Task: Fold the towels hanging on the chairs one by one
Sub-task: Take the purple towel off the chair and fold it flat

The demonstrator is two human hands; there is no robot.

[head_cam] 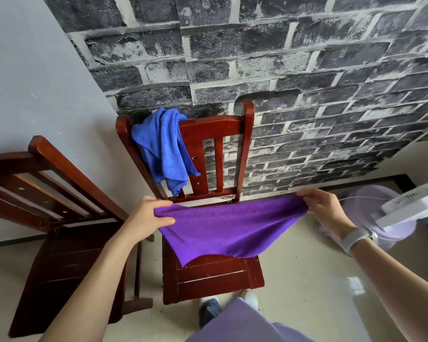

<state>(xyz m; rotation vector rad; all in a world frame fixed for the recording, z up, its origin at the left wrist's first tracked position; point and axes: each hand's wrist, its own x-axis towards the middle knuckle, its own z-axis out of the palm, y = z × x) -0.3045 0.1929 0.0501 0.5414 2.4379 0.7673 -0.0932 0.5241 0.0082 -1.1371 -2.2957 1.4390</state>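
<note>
Far left, a dark red wooden chair (59, 193) stands side-on against the pale wall, its back bare. Just beside it the person's left hand (150, 218) pinches one corner of a purple towel (230, 230), thumb on top and fingers curled beneath the cloth. The towel is stretched out between both hands above the seat of a second red chair (218, 275) that faces the person, its lower edge sagging to a point that touches the seat. A blue towel (163, 149) hangs bunched over the left side of that chair's top rail, apart from the purple one. Behind it runs a grey brick-pattern wall (307, 82). The right hand (324, 208), a pale band at its wrist, clamps the opposite corner, well apart from the left. Beyond it on the floor stands a lilac fan (381, 213).
</note>
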